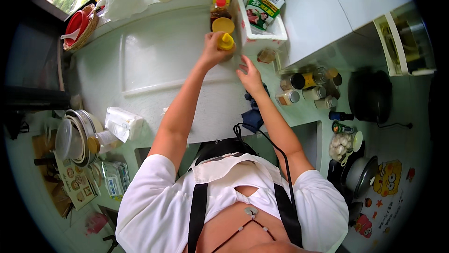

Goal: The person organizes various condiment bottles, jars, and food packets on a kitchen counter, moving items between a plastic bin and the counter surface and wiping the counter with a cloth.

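My left hand [214,51] is wrapped round a bottle with a yellow nozzle cap [226,41] at the far side of the counter. Its body is mostly hidden by my fingers. Just behind it stands a jar with a wide yellow lid [223,25], and beyond that a red-capped bottle of dark liquid [220,12]. To the right, my right hand [251,77] hovers over the counter, fingers apart and holding nothing. A small jar [266,56] is beyond its fingertips, in front of a white box [264,36] holding seasoning packets [263,7].
Several spice jars [287,97] stand to the right, near a dark pot [370,95]. A dark blue cloth-like item [252,119] lies under my right forearm, beside a black cable [276,147]. Tissues [123,124] and stacked bowls [77,136] are at left.
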Demonstrator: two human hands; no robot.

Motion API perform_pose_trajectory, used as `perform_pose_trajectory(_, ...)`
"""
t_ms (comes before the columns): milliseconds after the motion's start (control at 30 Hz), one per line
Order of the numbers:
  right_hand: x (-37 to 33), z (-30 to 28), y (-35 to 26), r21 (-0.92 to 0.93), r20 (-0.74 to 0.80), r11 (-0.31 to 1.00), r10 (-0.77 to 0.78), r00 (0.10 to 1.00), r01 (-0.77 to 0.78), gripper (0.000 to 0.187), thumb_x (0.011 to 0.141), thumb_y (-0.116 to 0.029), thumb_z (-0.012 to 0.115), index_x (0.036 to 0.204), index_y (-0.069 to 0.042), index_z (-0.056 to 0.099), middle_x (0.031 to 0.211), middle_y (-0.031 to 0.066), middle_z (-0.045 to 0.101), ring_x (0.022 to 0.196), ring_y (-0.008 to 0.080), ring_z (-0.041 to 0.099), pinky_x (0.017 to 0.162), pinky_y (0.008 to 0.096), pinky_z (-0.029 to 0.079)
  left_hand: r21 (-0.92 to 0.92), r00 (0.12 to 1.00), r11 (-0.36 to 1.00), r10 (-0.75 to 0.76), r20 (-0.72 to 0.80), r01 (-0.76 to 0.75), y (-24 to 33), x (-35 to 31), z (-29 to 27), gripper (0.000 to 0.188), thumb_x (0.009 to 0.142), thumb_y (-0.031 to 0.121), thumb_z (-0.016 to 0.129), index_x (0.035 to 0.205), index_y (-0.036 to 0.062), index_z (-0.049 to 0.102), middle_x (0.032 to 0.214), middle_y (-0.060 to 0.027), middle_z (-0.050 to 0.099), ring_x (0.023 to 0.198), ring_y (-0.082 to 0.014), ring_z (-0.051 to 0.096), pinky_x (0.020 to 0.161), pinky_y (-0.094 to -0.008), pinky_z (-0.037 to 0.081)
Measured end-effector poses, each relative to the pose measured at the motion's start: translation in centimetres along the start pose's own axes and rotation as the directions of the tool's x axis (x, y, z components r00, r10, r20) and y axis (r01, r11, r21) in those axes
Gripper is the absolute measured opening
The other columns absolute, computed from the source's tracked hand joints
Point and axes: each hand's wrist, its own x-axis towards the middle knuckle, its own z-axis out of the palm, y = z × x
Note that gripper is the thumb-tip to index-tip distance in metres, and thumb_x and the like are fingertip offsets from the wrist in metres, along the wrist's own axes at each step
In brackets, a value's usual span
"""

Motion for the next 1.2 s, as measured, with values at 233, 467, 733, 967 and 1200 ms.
perform_pose_trajectory(233, -0.3, -0.5, 0.9, 0.287, 0.196, 0.91, 0.251, 0.948, -0.301, 0.047, 0.08, -0.008, 0.054, 0.124, -0.002, 0.04, 0.12, 0.0123, 0.048, 0.099, 0.0181, 0.054, 0.078, 0.0267, 0.045, -0.019, 0.985, 0.986, -0.168, -0.03, 0.167, -2.7, -3.3, -0.2, 0.08, 0.066, 0.013, 0.071, 0.132, 0.0079, 0.025, 0.126, -0.0196, 0.028, 0.12, -0.0311, 0.029, 0.098, -0.0351, 0.03)
perform_pose_trajectory(467, -3.2, -3.6, -1.7, 0.334, 0.367, 0.828, 0.325, 0.872, -0.45, 0.039, 0.084, -0.008, 0.051, 0.123, -0.006, 0.044, 0.118, 0.0058, 0.05, 0.1, 0.0121, 0.052, 0.078, 0.0235, 0.043, -0.186, 0.902, 0.883, -0.425, 0.074, 0.432, -5.4, -3.0, 1.2, 0.068, 0.065, 0.011, 0.07, 0.125, 0.0051, 0.037, 0.118, -0.0207, 0.038, 0.104, -0.0287, 0.048, 0.086, -0.0331, 0.042)
perform_pose_trajectory(733, -8.4, -8.9, -1.7, 0.332, 0.329, 0.831, 0.34, 0.881, -0.445, 0.036, 0.085, -0.009, 0.05, 0.12, -0.005, 0.046, 0.116, 0.0062, 0.051, 0.099, 0.0124, 0.054, 0.08, 0.0239, 0.044, 0.052, 0.912, 0.923, -0.366, -0.186, 0.381, -7.3, -1.9, 4.0, 0.054, 0.065, 0.019, 0.073, 0.111, 0.0028, 0.049, 0.102, -0.0173, 0.047, 0.09, -0.028, 0.053, 0.078, -0.0346, 0.045)
perform_pose_trajectory(967, -11.5, -12.2, -1.1, 0.421, 0.223, 0.82, 0.32, 0.921, -0.387, 0.034, 0.084, -0.009, 0.051, 0.117, -0.003, 0.048, 0.111, 0.0062, 0.054, 0.092, 0.0112, 0.056, 0.073, 0.0227, 0.044, 0.241, 0.895, 0.896, -0.277, -0.348, 0.372, -7.6, -2.7, 4.5, 0.062, 0.066, 0.022, 0.072, 0.115, -0.0034, 0.044, 0.099, -0.0179, 0.055, 0.09, -0.0262, 0.055, 0.078, -0.0339, 0.045)
perform_pose_trajectory(1200, -13.6, -15.8, 0.4, 0.427, 0.173, 0.813, 0.355, 0.919, -0.395, 0.024, 0.085, -0.01, 0.05, 0.107, -0.003, 0.054, 0.097, 0.0043, 0.059, 0.083, 0.0103, 0.058, 0.068, 0.0211, 0.046, 0.133, 0.904, 0.965, -0.159, -0.397, 0.227, -0.9, -8.3, 7.2, 0.055, 0.07, 0.013, 0.067, 0.118, -0.0015, 0.043, 0.106, -0.0178, 0.049, 0.094, -0.0277, 0.05, 0.084, -0.0356, 0.04)
